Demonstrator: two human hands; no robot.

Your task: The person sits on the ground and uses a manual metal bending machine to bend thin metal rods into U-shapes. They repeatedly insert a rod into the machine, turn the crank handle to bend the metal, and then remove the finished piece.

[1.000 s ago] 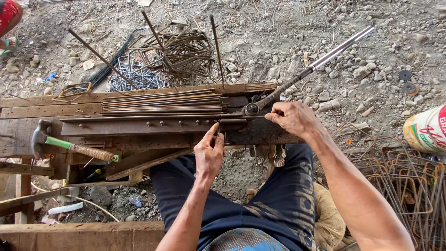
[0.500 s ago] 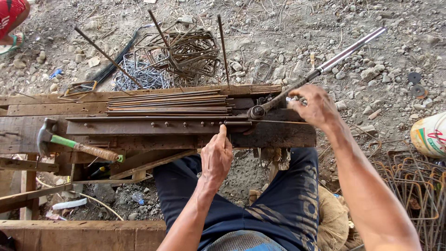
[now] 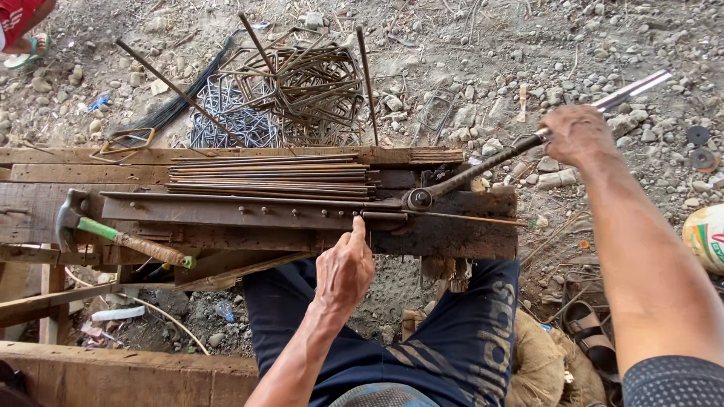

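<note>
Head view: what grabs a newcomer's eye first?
The right hand grips a long metal lever running diagonally from the bench's pivot. The left hand presses a thin rod at the wooden bench edge. Bent steel stirrups lie heaped on the gravel beyond.

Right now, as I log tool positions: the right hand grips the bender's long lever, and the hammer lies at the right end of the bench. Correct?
Not quite. The head view shows the hammer at the left end of the bench. The right hand does grip the long lever.
</note>
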